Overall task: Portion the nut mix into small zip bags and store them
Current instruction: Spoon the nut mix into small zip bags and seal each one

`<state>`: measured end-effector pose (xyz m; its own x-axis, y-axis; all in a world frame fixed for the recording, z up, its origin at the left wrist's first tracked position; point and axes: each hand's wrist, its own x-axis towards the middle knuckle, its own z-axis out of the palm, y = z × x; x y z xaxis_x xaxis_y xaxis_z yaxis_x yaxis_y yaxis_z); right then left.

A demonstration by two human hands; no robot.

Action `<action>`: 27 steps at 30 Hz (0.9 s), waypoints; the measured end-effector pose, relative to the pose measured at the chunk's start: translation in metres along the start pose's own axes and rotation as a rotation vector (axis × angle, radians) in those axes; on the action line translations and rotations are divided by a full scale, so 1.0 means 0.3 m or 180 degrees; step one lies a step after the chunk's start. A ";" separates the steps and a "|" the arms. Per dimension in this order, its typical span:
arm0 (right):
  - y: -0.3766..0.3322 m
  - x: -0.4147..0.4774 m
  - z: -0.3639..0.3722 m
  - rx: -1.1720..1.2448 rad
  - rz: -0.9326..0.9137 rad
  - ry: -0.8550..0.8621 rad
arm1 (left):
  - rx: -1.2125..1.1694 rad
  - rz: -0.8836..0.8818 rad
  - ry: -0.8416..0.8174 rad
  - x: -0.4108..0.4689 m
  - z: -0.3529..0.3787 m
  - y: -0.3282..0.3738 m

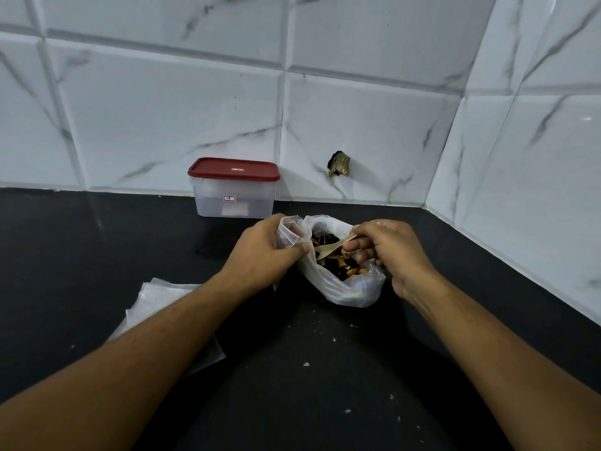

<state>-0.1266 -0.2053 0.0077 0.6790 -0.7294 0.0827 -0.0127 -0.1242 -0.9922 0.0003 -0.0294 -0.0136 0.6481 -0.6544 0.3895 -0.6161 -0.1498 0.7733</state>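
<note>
Right now the left hand (260, 252) pinches the mouth of a small clear plastic zip bag (287, 231), holding it against the rim of a crumpled white plastic bag (344, 292) that sits toward the back right corner of the black bench (325, 402). The right hand (390, 252) grips a pale wooden spoon (331, 247), its bowl dipped into the dark-and-orange nut mix (338, 268) inside that white bag.

The likely trouble is spillage. The small bag's mouth looks narrow and soft, so a heaped spoonful could tip nuts onto the bench, where pale crumbs (305, 364) lie. The limp white bag could also slump if the spoon drags its wall.

Toward the front left, flat clear spare bags (156, 301) lie partly under the left forearm and might be swept aside. A translucent plastic box with a red lid (234, 193) stands closed at the back edge.
</note>
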 end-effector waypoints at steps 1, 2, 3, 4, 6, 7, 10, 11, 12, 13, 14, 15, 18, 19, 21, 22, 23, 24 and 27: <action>-0.002 -0.001 -0.003 0.0070 0.0048 0.0008 | -0.0022 -0.0005 -0.0005 -0.001 0.000 0.001; -0.004 0.000 -0.005 0.0153 0.0094 0.0031 | -0.0048 -0.0010 -0.0008 -0.001 0.000 0.002; -0.004 0.000 -0.008 0.0223 0.0129 0.0065 | -0.0072 -0.0012 -0.0006 -0.001 0.000 0.003; -0.005 0.002 -0.010 0.0253 0.0145 0.0092 | -0.0086 -0.0016 -0.0001 -0.001 0.000 0.004; -0.003 0.000 -0.006 0.0177 0.0112 0.0081 | -0.0074 -0.0007 0.0014 -0.002 0.000 0.006; -0.002 -0.002 -0.002 0.0115 0.0082 0.0049 | -0.0062 0.0000 0.0010 -0.003 0.000 0.006; 0.000 -0.004 0.003 0.0103 0.0063 -0.0023 | -0.0071 -0.0013 -0.0022 -0.003 0.000 0.008; -0.001 -0.002 0.000 0.0147 0.0101 -0.0022 | -0.0092 -0.0021 -0.0027 -0.003 -0.001 0.009; -0.001 0.002 -0.005 0.0178 0.0151 -0.0008 | -0.0115 -0.0028 -0.0039 -0.002 -0.001 0.010; 0.000 0.007 -0.011 0.0193 0.0201 0.0016 | -0.0124 -0.0032 -0.0052 -0.002 -0.001 0.009; 0.000 0.012 -0.016 0.0208 0.0246 0.0043 | -0.0126 -0.0037 -0.0054 -0.001 0.000 0.010; 0.002 0.016 -0.019 0.0240 0.0281 0.0068 | -0.0133 -0.0045 -0.0036 -0.001 0.000 0.009; 0.004 0.018 -0.015 0.0288 0.0279 0.0099 | -0.0184 -0.0071 0.0064 0.001 0.001 0.003; 0.004 0.014 -0.012 0.0255 0.0245 0.0083 | -0.0188 -0.0086 0.0069 0.001 0.002 0.001; 0.006 0.006 -0.005 0.0126 0.0133 0.0015 | -0.0211 -0.0107 0.0024 0.002 0.004 -0.001; 0.006 0.002 -0.001 0.0059 0.0076 -0.0014 | -0.0228 -0.0108 0.0008 0.003 0.005 0.000; 0.006 -0.001 0.001 0.0027 0.0045 -0.0035 | -0.0244 -0.0111 0.0002 0.003 0.005 -0.001; 0.006 -0.001 0.002 0.0044 0.0053 -0.0051 | -0.0268 -0.0126 0.0000 0.004 0.005 0.000; 0.008 0.013 -0.009 0.0198 0.0217 -0.0056 | -0.0402 -0.0225 0.0032 0.007 0.002 -0.009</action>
<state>-0.1259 -0.2104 0.0059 0.6910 -0.7227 0.0136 -0.0141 -0.0323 -0.9994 0.0030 -0.0309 -0.0151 0.6927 -0.6381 0.3362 -0.5078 -0.1004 0.8556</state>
